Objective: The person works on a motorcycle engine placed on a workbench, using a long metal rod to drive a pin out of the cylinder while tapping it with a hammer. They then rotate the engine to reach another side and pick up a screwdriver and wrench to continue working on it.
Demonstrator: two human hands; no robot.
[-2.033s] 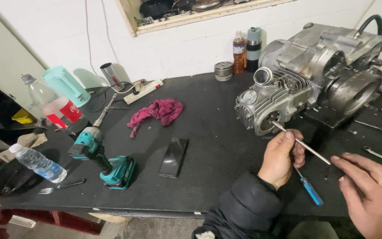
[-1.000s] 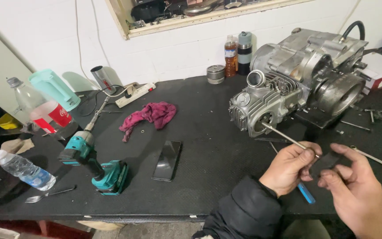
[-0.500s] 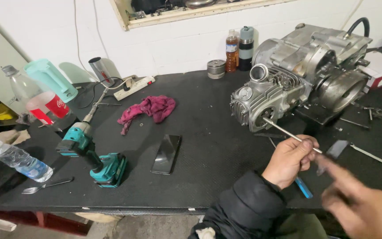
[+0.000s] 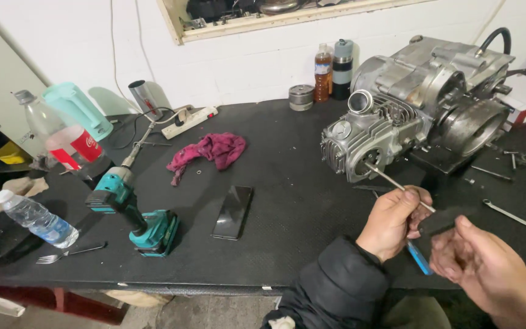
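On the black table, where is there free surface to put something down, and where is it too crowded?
The table is bare between the red rag and the engine, and between the phone and the left hand. The near edge below the phone is bare too. It is crowded right of the engine, with a wrench and small parts, and at the left around the cordless drill and bottles.

One engine (image 4: pixel 421 103), one cordless drill (image 4: pixel 132 213), one phone (image 4: pixel 233 211), two plastic bottles (image 4: pixel 36 220).

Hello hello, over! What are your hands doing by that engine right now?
Left hand gripping thin metal rod, tip in engine. Right hand pinching small dark flat piece. Blue-handled tool lying under hands.
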